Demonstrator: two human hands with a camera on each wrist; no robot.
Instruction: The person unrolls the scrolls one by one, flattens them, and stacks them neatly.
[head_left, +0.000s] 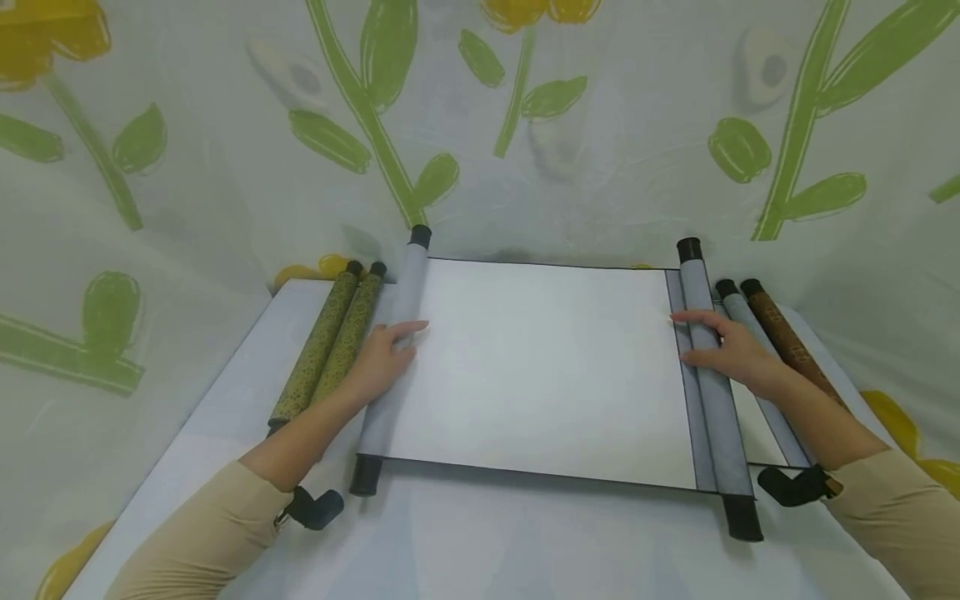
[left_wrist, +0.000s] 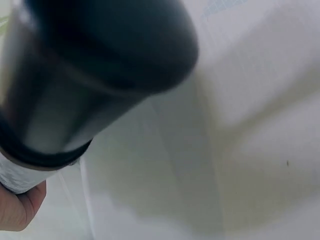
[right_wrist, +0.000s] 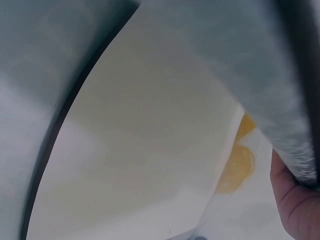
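A scroll [head_left: 540, 367] lies partly unrolled, its white face showing between two pale grey-blue rolls with black end knobs. My left hand [head_left: 382, 358] grips the left roll [head_left: 382, 417], fingers and thumb over it. On the other side, my right hand [head_left: 727, 346] holds the right roll [head_left: 723, 433] around its middle. In the left wrist view a black end knob [left_wrist: 100, 65] looms large, with part of the hand [left_wrist: 17, 207] below it. In the right wrist view the hand [right_wrist: 297, 205] touches a grey-blue roll [right_wrist: 240, 60]; its fingertips are hidden there.
Two green patterned scrolls [head_left: 330, 342] lie side by side at the left of the white table [head_left: 480, 550]. Right of the held scroll are another grey-blue scroll [head_left: 780, 425] and a brown one [head_left: 783, 333]. A flower-printed backdrop [head_left: 615, 200] rises behind the table.
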